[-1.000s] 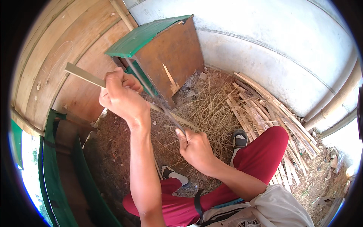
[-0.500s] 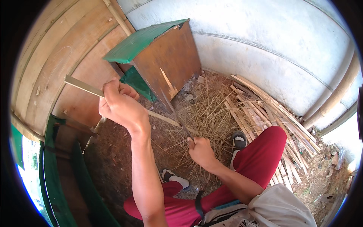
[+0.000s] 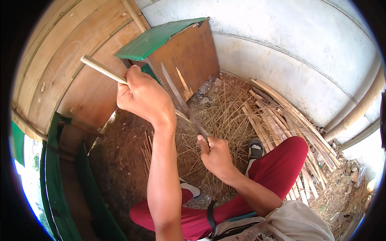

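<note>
At the lower left of the frame we see green cloth (image 3: 56, 176) over something low and brown. In the upper left, a pale flat stick (image 3: 102, 71) pokes out of the left hand (image 3: 146, 96). The stick slants down to the middle of the frame. The left fingers are curled tight around it, away from its ends, we think to stop it from wobbling. Below, some thin sticks (image 3: 147, 148) lie on the dirt. The brown box (image 3: 183, 60) with a green top sits at the top, by the wall, maybe to be out of the way.

In the middle, a long dark blade (image 3: 175, 92) crosses the lower part of the stick. We cannot tell if they touch. The right hand (image 3: 217, 158) has its fingers closed around the blade's near end, with the thumb along it, perhaps to steer it. To the right, past the dry straw (image 3: 225, 114), a pile of wood strips (image 3: 277, 124) lies beside the bent knee (image 3: 279, 166), maybe to be easy to reach.
</note>
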### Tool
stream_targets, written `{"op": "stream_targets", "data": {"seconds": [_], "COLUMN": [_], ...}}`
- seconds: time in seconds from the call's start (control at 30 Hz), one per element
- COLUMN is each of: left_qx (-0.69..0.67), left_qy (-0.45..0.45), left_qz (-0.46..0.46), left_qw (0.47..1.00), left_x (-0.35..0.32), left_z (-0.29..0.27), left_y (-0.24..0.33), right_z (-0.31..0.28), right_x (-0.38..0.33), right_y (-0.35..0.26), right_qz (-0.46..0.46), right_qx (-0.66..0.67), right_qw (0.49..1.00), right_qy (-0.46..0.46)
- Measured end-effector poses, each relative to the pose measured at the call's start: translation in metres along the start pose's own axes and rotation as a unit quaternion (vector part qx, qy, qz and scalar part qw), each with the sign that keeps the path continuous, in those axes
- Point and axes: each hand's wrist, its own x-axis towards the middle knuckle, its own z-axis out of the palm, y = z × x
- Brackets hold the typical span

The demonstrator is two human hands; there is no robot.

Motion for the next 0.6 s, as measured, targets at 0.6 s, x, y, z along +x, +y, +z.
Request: {"op": "stream_targets", "data": {"seconds": [0.6], "left_qx": [-0.147], "left_qy": [-0.257], "left_qz": [-0.1], "left_qw": [0.95], "left_x": [-0.002], "left_z": [-0.017], "left_y": [0.004], "right_z": [-0.001], "right_x": [-0.008], "right_y": [0.026], "right_qz": [-0.017], "right_qx": [0.009], "right_qw": [0.999], "right_qy": [0.035]}}
